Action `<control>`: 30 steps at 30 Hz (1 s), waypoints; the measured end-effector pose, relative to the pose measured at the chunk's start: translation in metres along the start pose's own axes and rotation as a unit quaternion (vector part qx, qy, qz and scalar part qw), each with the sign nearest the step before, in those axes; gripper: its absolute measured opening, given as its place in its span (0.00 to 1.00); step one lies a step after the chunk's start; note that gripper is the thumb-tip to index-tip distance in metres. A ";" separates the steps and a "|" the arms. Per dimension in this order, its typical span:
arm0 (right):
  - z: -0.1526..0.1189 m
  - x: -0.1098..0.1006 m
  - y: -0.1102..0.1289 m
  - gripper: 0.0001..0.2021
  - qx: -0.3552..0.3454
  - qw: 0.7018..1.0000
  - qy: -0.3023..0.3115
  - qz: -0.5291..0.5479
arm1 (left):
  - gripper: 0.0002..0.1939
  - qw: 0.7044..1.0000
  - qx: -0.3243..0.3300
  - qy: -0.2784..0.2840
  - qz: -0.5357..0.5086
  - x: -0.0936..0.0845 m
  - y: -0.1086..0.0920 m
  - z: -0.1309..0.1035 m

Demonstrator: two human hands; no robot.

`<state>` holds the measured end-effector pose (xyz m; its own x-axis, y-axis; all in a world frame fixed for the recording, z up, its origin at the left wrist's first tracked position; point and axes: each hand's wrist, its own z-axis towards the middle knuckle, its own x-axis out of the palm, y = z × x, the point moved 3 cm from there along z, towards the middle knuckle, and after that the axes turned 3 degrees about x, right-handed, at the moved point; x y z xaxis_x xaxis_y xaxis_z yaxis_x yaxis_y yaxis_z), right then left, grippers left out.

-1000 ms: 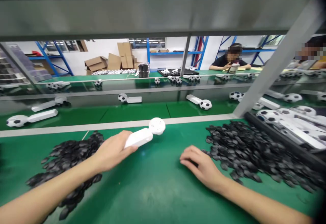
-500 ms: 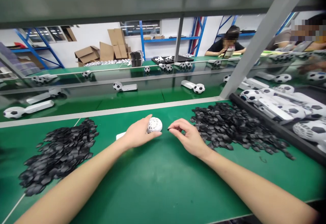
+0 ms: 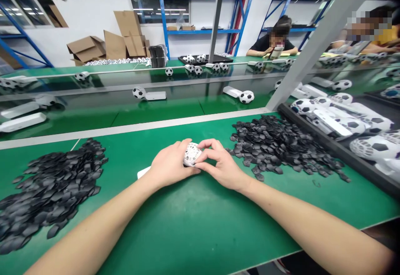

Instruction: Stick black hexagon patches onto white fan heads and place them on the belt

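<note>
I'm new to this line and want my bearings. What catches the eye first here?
Both hands meet at the centre of the green bench: the left hand and right hand close around a white lattice ball. Heaps of black patches lie to the left and right.

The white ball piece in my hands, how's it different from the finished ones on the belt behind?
The white ball piece is plain white lattice with no black patches; the finished one on the belt carries black patches like a football. The first is held by the left hand and right hand; the second lies untouched. Both are round heads on white handles.
</note>
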<state>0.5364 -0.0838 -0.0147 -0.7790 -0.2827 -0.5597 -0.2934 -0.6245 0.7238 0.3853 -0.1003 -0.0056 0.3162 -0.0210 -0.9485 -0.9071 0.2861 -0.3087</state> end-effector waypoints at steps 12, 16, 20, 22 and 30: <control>0.002 0.008 -0.011 0.28 0.060 0.998 0.008 0.019 | 0.30 0.999 -0.021 -0.008 -0.036 -0.007 -0.002 -0.001; 0.001 0.011 -0.007 0.24 0.033 0.999 0.024 0.018 | 0.28 0.999 -0.034 -0.007 -0.036 -0.006 -0.001 0.000; 0.006 0.011 -0.006 0.24 0.033 0.999 0.014 0.019 | 0.25 0.999 -0.030 -0.002 -0.035 -0.004 -0.001 0.001; 0.012 0.003 -0.010 0.20 0.043 0.998 0.035 0.024 | 0.27 0.999 -0.031 0.002 -0.033 -0.003 0.002 0.000; 0.020 -0.074 -0.057 0.08 0.219 0.873 -0.015 -0.435 | 0.28 0.997 0.071 0.010 0.030 -0.012 0.009 0.001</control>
<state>0.5995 -0.0129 -0.0065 -0.1684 0.1819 -0.9688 -0.9600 -0.2533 0.1193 0.3740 -0.0965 0.0029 0.2554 -0.0194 -0.9666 -0.8754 0.4199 -0.2397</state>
